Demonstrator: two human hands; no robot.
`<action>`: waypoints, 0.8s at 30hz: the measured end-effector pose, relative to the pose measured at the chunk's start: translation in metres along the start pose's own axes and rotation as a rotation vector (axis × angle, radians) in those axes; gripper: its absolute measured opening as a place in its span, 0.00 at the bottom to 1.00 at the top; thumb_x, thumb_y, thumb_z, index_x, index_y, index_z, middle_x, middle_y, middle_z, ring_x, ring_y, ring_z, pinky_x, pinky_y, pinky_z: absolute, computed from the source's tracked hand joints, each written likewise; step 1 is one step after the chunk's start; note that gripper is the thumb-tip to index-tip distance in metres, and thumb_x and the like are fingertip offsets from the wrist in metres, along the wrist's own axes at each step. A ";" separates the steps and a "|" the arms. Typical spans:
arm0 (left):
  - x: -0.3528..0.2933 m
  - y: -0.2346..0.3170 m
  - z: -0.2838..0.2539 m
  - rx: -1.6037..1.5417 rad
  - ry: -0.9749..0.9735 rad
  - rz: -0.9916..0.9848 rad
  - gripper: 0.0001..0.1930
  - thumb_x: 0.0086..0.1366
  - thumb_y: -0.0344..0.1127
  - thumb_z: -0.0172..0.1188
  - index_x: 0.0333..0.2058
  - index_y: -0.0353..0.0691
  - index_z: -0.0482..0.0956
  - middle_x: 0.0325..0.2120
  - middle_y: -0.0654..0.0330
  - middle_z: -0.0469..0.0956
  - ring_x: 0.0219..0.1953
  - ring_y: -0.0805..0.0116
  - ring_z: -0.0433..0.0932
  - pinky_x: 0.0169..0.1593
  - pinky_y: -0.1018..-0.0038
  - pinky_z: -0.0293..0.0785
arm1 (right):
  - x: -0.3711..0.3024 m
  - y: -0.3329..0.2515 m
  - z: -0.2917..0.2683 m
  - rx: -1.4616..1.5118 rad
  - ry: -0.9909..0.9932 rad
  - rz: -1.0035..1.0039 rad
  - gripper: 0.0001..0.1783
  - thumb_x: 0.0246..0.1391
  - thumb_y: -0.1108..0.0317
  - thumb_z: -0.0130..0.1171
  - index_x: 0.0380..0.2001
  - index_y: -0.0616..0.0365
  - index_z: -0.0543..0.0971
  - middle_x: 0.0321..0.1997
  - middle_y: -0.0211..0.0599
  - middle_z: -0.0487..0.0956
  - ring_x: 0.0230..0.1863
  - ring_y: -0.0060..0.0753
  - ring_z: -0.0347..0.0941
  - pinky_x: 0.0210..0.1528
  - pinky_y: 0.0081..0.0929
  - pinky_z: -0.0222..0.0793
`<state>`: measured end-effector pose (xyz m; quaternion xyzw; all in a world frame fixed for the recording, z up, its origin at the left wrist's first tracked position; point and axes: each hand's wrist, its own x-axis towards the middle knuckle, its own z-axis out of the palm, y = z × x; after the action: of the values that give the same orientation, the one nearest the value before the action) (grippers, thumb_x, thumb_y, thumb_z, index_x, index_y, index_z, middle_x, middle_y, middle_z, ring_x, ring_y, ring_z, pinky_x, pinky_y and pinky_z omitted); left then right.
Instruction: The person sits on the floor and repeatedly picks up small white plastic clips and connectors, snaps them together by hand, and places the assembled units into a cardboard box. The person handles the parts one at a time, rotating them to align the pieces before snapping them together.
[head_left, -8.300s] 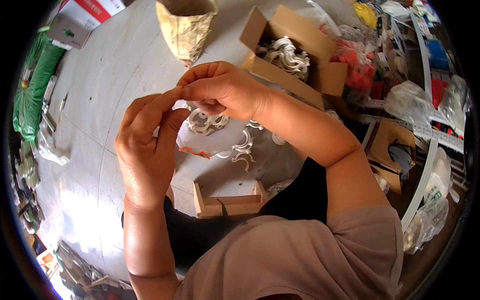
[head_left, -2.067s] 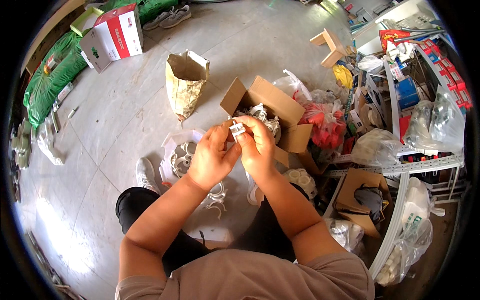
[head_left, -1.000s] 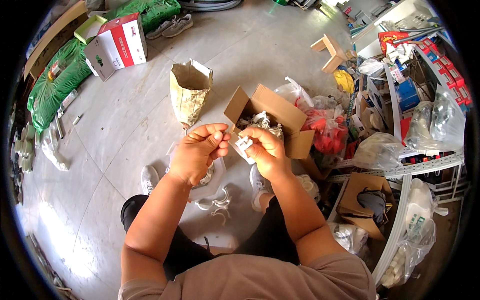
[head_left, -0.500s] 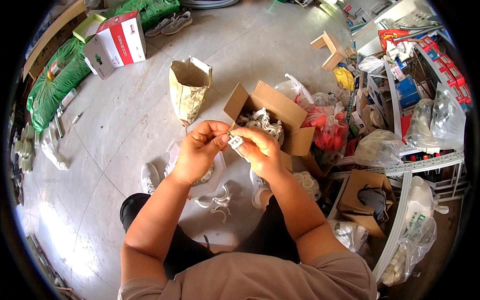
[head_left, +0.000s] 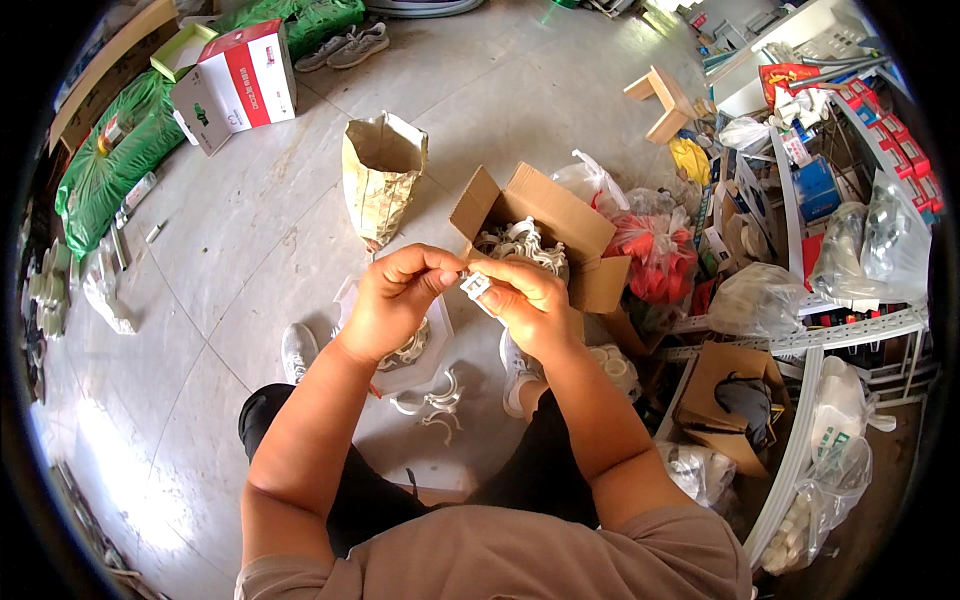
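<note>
In front of me my right hand (head_left: 530, 305) is closed around a small white plastic fitting (head_left: 475, 285) with square openings, pinched between thumb and fingers. The thumb and fingertips of my left hand (head_left: 400, 300) press together at the fitting's upper end. Whatever they pinch there is too small to make out. Below my hands, several white curved pipe clips (head_left: 440, 400) lie on the floor between my feet. Partly hidden behind my left wrist is a whitish tray (head_left: 432, 365) with more clips in it.
An open cardboard box (head_left: 595, 285) of white clips stands just beyond my right hand. Farther off is an upright paper sack (head_left: 380, 195). Shelving (head_left: 790, 470) with bags and boxes lines the right side. A small wooden stool (head_left: 665, 105) stands at the back.
Both hands have shifted very slightly to the right, and the white fitting has turned a little in my fingers. Its openings show more plainly.
</note>
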<state>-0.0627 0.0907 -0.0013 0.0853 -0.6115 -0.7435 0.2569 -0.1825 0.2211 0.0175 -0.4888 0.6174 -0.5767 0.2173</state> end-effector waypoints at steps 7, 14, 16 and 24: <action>-0.002 0.005 0.001 -0.147 0.016 -0.173 0.04 0.59 0.26 0.53 0.33 0.34 0.74 0.27 0.64 0.75 0.30 0.78 0.71 0.37 0.80 0.68 | 0.000 -0.002 0.001 -0.018 0.011 0.012 0.14 0.45 0.78 0.55 0.39 0.64 0.75 0.31 0.34 0.74 0.30 0.22 0.70 0.32 0.17 0.65; -0.002 0.010 -0.001 -0.273 -0.009 -0.261 0.06 0.59 0.27 0.54 0.34 0.33 0.74 0.28 0.65 0.74 0.30 0.80 0.69 0.36 0.82 0.67 | 0.000 -0.002 0.005 0.004 0.015 -0.022 0.14 0.46 0.77 0.56 0.40 0.65 0.75 0.30 0.33 0.74 0.28 0.20 0.68 0.28 0.15 0.64; -0.002 0.010 -0.001 -0.293 -0.006 -0.272 0.06 0.58 0.27 0.54 0.34 0.34 0.74 0.27 0.66 0.74 0.29 0.80 0.68 0.35 0.82 0.67 | -0.001 0.000 0.005 0.000 0.013 -0.025 0.15 0.47 0.77 0.56 0.41 0.65 0.75 0.29 0.33 0.73 0.27 0.19 0.68 0.28 0.15 0.64; -0.003 0.007 0.002 -0.274 0.058 -0.267 0.04 0.59 0.29 0.54 0.33 0.37 0.74 0.26 0.67 0.73 0.28 0.80 0.67 0.35 0.83 0.65 | 0.000 0.002 0.006 -0.018 0.008 -0.053 0.15 0.46 0.77 0.56 0.41 0.65 0.74 0.28 0.33 0.73 0.26 0.19 0.67 0.27 0.15 0.63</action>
<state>-0.0595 0.0934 0.0054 0.1512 -0.4800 -0.8446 0.1828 -0.1780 0.2173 0.0146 -0.5046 0.6103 -0.5787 0.1949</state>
